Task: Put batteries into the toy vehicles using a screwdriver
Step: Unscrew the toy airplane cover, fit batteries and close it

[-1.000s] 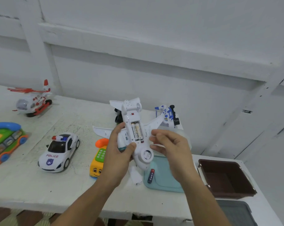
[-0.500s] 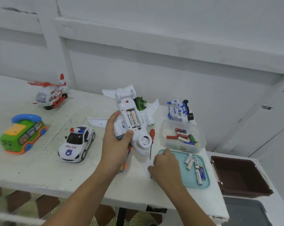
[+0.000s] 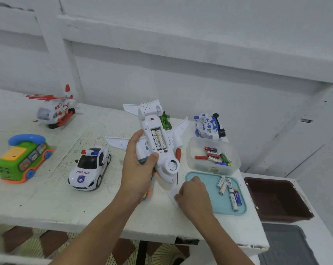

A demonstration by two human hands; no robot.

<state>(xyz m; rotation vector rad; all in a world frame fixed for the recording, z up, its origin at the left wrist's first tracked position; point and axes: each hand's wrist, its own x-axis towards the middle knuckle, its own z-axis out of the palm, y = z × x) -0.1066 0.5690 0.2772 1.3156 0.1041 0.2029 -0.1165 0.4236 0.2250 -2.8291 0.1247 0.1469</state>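
My left hand (image 3: 138, 169) grips a white toy plane (image 3: 154, 138) belly up above the table, its battery bay open with batteries (image 3: 159, 139) inside. My right hand (image 3: 193, 196) is down on the table, fingers curled onto a small white cover piece (image 3: 172, 195) beside the teal tray (image 3: 200, 177). A red-handled screwdriver (image 3: 178, 159) lies on the table behind the plane, partly hidden. Several loose batteries (image 3: 228, 192) lie on the tray.
A clear tub (image 3: 213, 167) of batteries stands behind the tray, a blue-white toy (image 3: 209, 127) behind it. Police car (image 3: 89, 167), green phone car (image 3: 22, 157) and helicopter (image 3: 54, 109) stand left. A brown bin (image 3: 276, 199) sits right. A green toy (image 3: 165, 121) is behind the plane.
My right hand left the plane and dropped to the table by the tray onto the white piece. The view shifted; my left hand keeps holding the plane.
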